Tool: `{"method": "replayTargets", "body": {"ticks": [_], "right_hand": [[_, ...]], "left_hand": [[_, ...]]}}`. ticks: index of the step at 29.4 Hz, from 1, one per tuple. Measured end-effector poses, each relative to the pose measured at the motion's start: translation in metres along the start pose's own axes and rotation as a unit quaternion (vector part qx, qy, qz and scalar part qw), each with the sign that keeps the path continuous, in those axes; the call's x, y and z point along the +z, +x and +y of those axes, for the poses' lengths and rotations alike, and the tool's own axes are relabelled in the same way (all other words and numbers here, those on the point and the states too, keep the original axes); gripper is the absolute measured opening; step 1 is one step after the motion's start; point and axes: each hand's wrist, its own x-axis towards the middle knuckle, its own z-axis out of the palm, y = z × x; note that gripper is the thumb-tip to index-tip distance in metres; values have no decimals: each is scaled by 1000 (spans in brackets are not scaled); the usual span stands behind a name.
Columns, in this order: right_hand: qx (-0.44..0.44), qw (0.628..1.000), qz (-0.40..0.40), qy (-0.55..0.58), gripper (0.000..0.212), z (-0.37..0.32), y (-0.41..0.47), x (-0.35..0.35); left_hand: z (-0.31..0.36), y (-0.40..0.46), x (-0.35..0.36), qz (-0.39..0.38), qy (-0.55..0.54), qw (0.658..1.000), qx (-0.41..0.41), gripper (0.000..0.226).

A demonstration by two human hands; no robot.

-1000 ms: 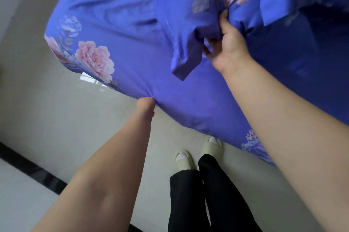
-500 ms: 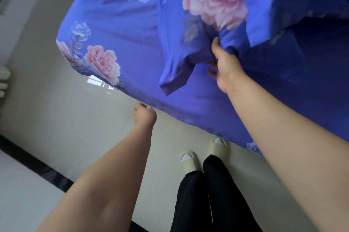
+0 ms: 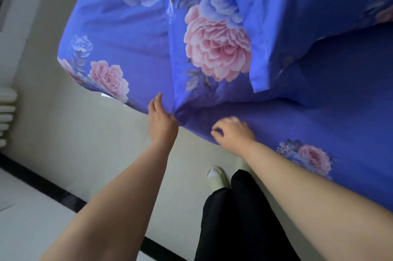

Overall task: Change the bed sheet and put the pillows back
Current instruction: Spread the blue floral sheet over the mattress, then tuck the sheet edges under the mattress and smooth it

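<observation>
A blue bed sheet printed with pink and pale-blue peonies covered the bed corner and filled the upper half of the view, its lower edge hanging over the floor. A loose flap of the same cloth lay folded across it from the upper right, its free corner pointing down toward the person, and it hid the part of the bed behind it. The left hand pressed against the sheet at the lower edge, fingers fairly straight, thumb beside a gather of cloth; whether it pinched that fold I could not tell. The right hand was just beside it on the same edge, blurred, fingers curled; whether they held the cloth could not be made out either.

Below the hands stood the person's legs in black trousers, with one pale slipper showing on the floor. The floor was pale, glossy tile crossed by a black border strip running diagonally at lower left. A white ribbed radiator sat at the left edge against a light wall
</observation>
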Motion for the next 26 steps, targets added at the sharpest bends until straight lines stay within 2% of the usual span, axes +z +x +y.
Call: {"method": "replayTargets", "body": {"ticks": [1,2,4,6,7,9,10,11,12,13,15,16,17,20,23,26], "right_hand": [[28,998,58,-11,37,8,3,-9],[70,995,59,-27,47,20,3,-15],[121,990,-61,-49,55,42,-6,-22],[110,980,-167,-22,39,55,-26,-16],[100,979,-177,19,30,57,-33,-9],[102,986,-99,86,23,61,-45,-3],[108,991,-17,79,25,66,-47,-6],[125,988,69,60,33,74,-47,-11],[162,979,119,45,44,84,-48,-19],[213,969,115,47,56,95,-52,-25],[272,960,7,60,68,113,-59,-26],[274,958,-48,69,68,116,-65,-23],[268,955,-68,109,63,115,-70,-18],[261,917,32,301,41,92,-87,-22],[243,889,149,360,23,64,-102,-61],[204,860,180,432,8,31,-115,-106]], "left_hand": [[12,-3,1,29,0,999,39,65],[25,-6,2,47,7,995,83,66],[51,-13,6,59,45,984,161,67],[73,-24,13,43,87,970,224,63],[79,-30,17,37,101,965,240,59],[91,-43,26,32,108,964,242,51],[94,-48,29,27,108,965,237,49],[97,-53,32,15,110,966,235,48],[99,-55,35,-2,114,966,234,48],[100,-58,37,-17,120,964,235,48],[99,-62,38,-39,136,960,241,49],[99,-63,37,-51,144,958,242,50],[100,-65,36,-65,150,957,241,50],[105,-68,25,-105,165,952,235,51],[121,-71,8,-130,163,950,234,50],[144,-77,-13,-143,143,951,233,48]]}}
